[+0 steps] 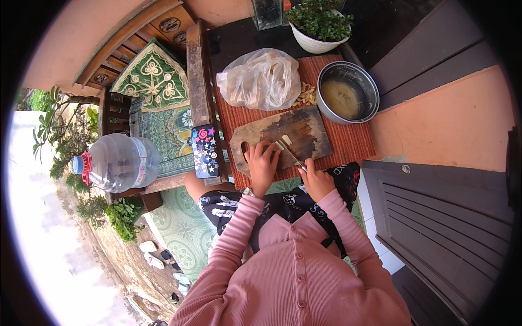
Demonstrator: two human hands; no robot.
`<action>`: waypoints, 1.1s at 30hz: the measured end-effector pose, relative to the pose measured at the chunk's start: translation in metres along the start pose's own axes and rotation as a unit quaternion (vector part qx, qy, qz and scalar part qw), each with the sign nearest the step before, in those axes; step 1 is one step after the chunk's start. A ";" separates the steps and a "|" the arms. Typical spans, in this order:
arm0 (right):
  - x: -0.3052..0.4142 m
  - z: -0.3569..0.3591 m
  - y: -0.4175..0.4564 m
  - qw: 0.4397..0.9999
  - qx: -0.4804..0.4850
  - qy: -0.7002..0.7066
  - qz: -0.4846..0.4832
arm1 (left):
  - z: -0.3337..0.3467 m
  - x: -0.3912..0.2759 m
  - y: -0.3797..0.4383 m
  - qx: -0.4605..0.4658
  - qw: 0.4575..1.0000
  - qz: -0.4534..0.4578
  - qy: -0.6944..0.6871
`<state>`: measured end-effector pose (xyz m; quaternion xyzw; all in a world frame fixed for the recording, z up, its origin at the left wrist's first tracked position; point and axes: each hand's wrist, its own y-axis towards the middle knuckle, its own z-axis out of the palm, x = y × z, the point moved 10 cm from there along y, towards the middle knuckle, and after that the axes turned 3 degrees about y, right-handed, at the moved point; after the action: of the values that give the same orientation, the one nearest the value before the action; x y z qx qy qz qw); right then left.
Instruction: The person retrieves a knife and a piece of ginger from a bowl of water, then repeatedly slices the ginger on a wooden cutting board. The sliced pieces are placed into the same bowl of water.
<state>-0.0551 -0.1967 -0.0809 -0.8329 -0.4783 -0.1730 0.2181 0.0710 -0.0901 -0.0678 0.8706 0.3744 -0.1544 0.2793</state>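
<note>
My right hand (pixel 318 181) grips the handle of a kitchen knife (pixel 292 155), its blade angled over a worn wooden cutting board (pixel 261 132). My left hand (pixel 262 163) rests on the board, its fingertips against a small pale food piece (pixel 279 146) beside the blade. Another pale cut piece (pixel 287 140) lies just on the blade's far side. Beyond the board stand a knotted clear plastic bag (pixel 261 81) with pale contents, a small heap of yellowish peelings or slices (pixel 306 94), and a metal pot (pixel 369 104) holding cloudy liquid. All rest on a red ribbed mat (pixel 355 142).
A phone in a star-patterned case (pixel 205 150) lies on the wooden bench arm to the left, near a large water bottle (pixel 118 163). A potted plant (pixel 320 38) and a glass container (pixel 267 16) stand at the back. A dark door (pixel 440 212) is at the right.
</note>
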 end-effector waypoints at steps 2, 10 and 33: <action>-0.001 0.000 0.001 1.000 0.004 -0.012 0.002 | 0.001 0.001 0.001 0.002 1.000 -0.001 -0.006; 0.005 -0.009 0.002 0.998 -0.040 -0.046 -0.030 | 0.003 0.000 0.002 0.001 1.000 -0.001 0.008; 0.011 -0.005 0.005 0.998 0.007 -0.059 -0.013 | 0.011 -0.029 -0.013 0.090 0.990 0.109 0.014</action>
<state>-0.0460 -0.1938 -0.0726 -0.8341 -0.5021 -0.1230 0.1928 0.0412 -0.1058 -0.0671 0.9300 0.2654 -0.1436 0.2100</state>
